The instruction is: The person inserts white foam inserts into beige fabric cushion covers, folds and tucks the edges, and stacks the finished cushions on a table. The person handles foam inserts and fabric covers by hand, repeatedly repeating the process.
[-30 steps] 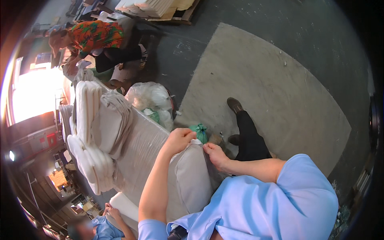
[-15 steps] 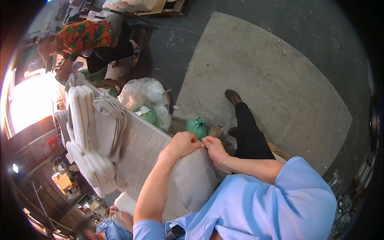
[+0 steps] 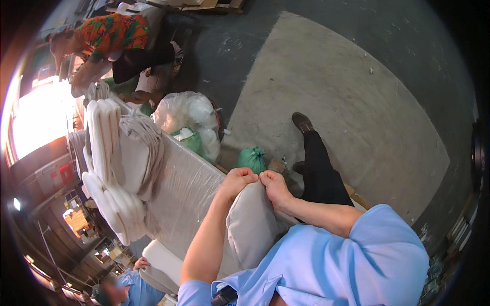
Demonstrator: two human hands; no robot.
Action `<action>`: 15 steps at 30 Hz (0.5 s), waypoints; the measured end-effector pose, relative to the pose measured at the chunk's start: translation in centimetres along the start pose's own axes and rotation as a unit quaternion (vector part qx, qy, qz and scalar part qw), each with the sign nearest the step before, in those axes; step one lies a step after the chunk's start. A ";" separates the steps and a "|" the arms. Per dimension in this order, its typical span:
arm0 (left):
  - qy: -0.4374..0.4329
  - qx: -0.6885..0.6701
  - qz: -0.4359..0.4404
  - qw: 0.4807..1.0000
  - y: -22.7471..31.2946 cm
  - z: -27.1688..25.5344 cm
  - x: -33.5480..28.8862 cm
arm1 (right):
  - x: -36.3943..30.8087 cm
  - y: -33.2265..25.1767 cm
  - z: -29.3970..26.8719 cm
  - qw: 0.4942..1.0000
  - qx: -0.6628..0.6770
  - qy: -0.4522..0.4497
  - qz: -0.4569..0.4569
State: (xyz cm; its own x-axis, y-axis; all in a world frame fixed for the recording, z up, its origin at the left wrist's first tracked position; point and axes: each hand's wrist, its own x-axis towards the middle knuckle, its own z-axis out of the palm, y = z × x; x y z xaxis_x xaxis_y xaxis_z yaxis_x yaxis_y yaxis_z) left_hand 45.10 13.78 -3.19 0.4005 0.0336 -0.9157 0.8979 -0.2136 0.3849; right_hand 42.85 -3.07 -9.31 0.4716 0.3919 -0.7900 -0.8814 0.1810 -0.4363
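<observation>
A light grey fabric cushion [image 3: 251, 227] stands against my body at the near edge of the plastic-wrapped table [image 3: 186, 181]. My left hand [image 3: 238, 182] pinches its far corner, fingers closed on the cloth. My right hand [image 3: 275, 188] pinches the same corner from the right side, its fingertips almost meeting those of the left. The exact bit of cloth between my fingertips is too small to make out. Just beyond my hands, a tied green bag [image 3: 251, 159] sits on the floor.
White foam pads [image 3: 104, 132] and folded grey covers [image 3: 140, 145] are piled at the table's left end. Clear plastic bags [image 3: 186, 115] lie beyond the table. One co-worker in a patterned shirt [image 3: 115, 35] bends at far left; another [image 3: 138, 288] handles a pale cushion [image 3: 166, 260] at lower left.
The cushion has tilted more upright and looks narrower, and its corner has come up slightly with both hands. At lower left, the co-worker's pale cushion shows more fully.
</observation>
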 end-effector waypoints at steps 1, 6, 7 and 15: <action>0.019 -0.011 -0.002 1.000 -0.3 0.1 0.2 | 0.4 0.0 0.1 1.000 -0.013 0.003 -0.004; 0.089 -0.029 -0.002 0.996 -1.2 0.5 1.3 | 2.1 0.7 0.3 0.998 0.006 0.028 0.052; 0.100 -0.013 -0.005 0.995 -1.6 0.5 1.5 | 2.4 0.7 0.4 0.997 0.007 0.031 0.064; 0.137 -0.074 -0.018 0.988 -2.3 1.5 4.3 | 4.0 -0.3 0.1 0.988 0.094 0.017 0.120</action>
State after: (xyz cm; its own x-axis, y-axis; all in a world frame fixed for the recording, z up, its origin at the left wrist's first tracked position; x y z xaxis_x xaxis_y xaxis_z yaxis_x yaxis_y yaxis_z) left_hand 44.48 12.97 -8.19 0.3835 0.3060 -0.8714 0.9214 -0.0631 0.3834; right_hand 45.00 -1.50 -12.28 0.2457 0.4150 -0.8760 -0.9561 0.2525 -0.1485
